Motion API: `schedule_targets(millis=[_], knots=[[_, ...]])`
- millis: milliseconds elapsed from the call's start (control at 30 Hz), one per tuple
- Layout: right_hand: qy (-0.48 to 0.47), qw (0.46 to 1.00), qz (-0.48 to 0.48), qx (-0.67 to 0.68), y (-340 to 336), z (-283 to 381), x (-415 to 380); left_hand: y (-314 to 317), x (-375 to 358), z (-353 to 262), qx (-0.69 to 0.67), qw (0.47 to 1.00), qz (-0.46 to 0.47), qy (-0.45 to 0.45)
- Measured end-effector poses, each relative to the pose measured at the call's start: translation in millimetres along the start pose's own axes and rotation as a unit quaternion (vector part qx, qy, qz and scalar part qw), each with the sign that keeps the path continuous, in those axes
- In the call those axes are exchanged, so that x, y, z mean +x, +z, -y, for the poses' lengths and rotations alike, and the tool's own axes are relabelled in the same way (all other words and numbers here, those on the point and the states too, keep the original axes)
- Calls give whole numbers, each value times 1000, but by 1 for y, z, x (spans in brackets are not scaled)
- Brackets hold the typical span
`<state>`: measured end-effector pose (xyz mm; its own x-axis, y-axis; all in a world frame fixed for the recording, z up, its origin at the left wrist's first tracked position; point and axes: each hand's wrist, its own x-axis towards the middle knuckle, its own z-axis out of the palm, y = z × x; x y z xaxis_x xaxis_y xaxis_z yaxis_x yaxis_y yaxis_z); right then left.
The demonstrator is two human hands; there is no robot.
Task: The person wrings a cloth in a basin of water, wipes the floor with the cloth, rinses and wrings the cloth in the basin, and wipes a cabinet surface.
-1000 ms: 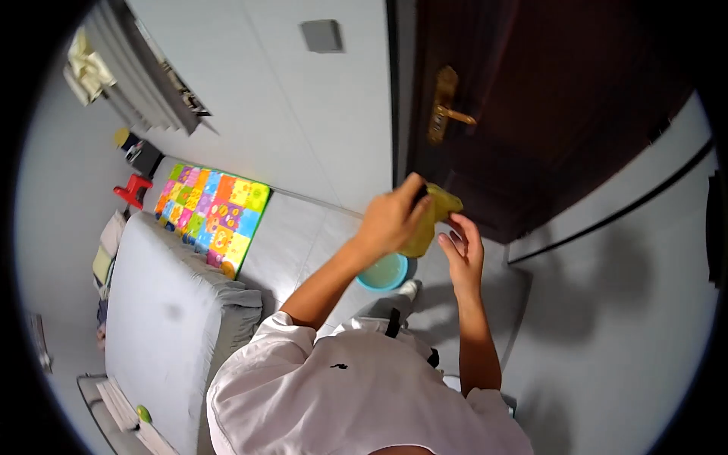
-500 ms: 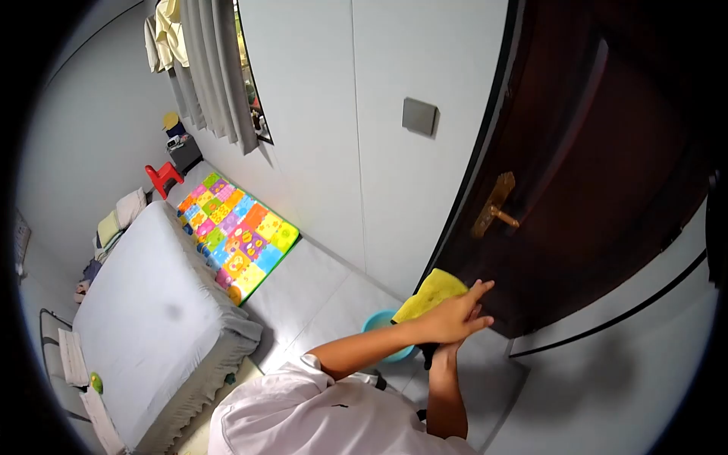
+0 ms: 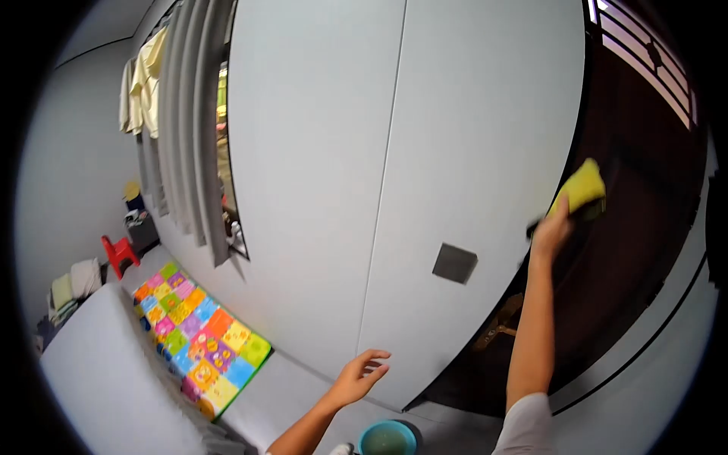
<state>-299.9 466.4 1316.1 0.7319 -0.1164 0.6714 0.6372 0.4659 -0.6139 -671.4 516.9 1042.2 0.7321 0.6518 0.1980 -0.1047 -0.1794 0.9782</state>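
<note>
Two hands: both in view, each doing a different job.
Right hand point(image 3: 551, 231): raised high on a straight arm, fingers closed around a yellow cloth point(image 3: 581, 186).
Cloth: pressed flat to the upper part of the dark door point(image 3: 644, 250), so its face meets the panel.
Left hand point(image 3: 360, 377): low, fingers spread, holding nothing, just off the white wall point(image 3: 425, 136), likely for balance.
Basin point(image 3: 387, 438): on the floor near the door, below both arms.

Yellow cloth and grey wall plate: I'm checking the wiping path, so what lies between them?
In the head view, only bare pale wall and the dark door's edge separate the yellow cloth from the grey square wall plate.
</note>
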Motion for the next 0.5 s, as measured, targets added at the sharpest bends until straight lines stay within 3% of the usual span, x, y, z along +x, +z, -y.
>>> schedule_targets(millis=[33,67,133,167,200,267,300,333,367,400,433,467,500], knots=[[-118,983,-51,-130,40,4,36,-16,4,9,-14,1000,-11,3],[-216,925,-124,-286,77,13,63,-29,8,18,-31,999,-23,5],[-338,766,-234,-493,149,44,66,-47,15,35,-52,998,-37,2],[-353,636,-333,-600,181,51,57,-52,20,41,-58,998,-39,-1],[-400,636,-305,-585,217,51,44,-55,28,45,-63,997,-39,-4],[-483,777,-39,-402,289,44,-3,-54,42,50,-68,998,-11,-3],[-491,811,103,-303,317,34,-34,-50,53,51,-72,997,0,-3],[-500,801,229,-236,330,20,-71,-43,67,49,-80,997,14,11],[-539,733,373,-183,330,8,-106,-33,78,46,-89,995,28,21],[-490,730,431,-203,327,-11,-149,-22,87,44,-97,994,39,31],[-569,509,471,-442,327,-5,-181,-14,99,42,-92,993,64,35],[-468,601,629,-157,316,-65,-192,-9,106,33,-51,993,68,83],[-513,547,647,-138,306,-85,-189,-6,113,22,-11,989,69,130]])
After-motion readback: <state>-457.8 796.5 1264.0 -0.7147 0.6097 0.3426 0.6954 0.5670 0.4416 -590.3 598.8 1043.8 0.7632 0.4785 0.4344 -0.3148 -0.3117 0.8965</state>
